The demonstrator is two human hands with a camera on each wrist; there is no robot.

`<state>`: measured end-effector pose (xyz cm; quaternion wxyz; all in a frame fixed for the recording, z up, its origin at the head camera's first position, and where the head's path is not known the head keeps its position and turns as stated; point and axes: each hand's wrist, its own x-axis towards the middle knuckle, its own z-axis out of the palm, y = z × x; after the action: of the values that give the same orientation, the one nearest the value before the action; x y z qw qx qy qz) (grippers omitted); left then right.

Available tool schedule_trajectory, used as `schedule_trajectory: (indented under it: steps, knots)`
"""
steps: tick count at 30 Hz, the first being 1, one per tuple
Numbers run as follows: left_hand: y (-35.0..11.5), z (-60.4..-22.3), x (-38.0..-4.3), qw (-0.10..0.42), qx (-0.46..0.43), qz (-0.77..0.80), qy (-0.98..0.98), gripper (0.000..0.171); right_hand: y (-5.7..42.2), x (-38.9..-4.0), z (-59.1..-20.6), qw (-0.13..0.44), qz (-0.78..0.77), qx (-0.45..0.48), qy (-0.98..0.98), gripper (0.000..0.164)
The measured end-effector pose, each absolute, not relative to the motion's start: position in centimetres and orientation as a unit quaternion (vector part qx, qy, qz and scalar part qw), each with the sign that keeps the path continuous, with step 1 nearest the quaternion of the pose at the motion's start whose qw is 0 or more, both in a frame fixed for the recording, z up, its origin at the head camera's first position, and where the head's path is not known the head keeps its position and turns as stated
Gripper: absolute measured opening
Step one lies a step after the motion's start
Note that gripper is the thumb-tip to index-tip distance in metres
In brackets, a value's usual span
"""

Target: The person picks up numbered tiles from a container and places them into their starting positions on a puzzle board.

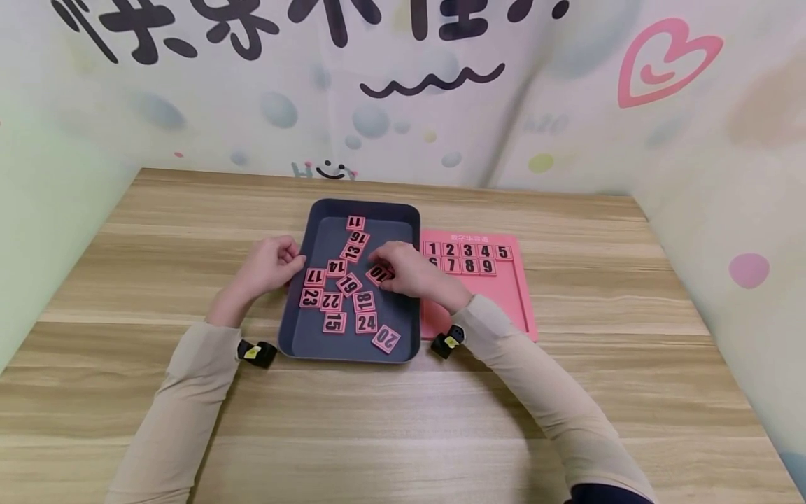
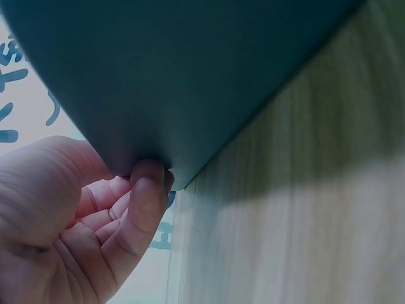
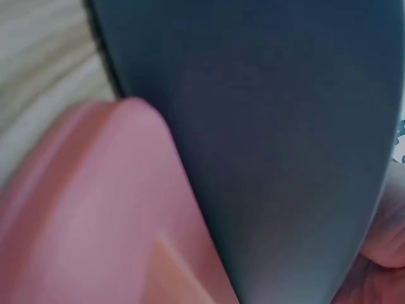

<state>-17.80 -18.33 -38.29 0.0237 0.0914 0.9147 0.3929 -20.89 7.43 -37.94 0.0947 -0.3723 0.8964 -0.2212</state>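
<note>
A dark blue-grey tray (image 1: 349,348) holds several loose pink number tiles, among them the 24 tile (image 1: 366,323) and the 20 tile (image 1: 386,339). At the tray's left side, my left hand (image 1: 269,264) pinches the rim between thumb and fingers; the left wrist view shows the fingertips (image 2: 149,174) at the tray's edge. My right hand (image 1: 412,271) reaches over the right rim and pinches the 10 tile (image 1: 378,274). In the right wrist view the tray's wall (image 3: 266,126) hides most of that hand, and the tile is out of sight there.
A pink puzzle board (image 1: 475,294) lies against the tray's right side, with tiles 1 to 5 in its top row and 6 to 9 below. Both stand on a wood-grain table (image 1: 352,434). A printed wall (image 1: 403,140) rises behind the table.
</note>
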Motion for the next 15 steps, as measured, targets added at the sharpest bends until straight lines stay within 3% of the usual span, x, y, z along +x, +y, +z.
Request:
schedule_trajectory:
  steps: [15]
  knots:
    - [-18.32, -38.07, -17.68, 0.021, 0.095, 0.395, 0.914, 0.01, 7.5, -20.9, -37.78, 0.095, -0.215, -0.38, 0.895, 0.026]
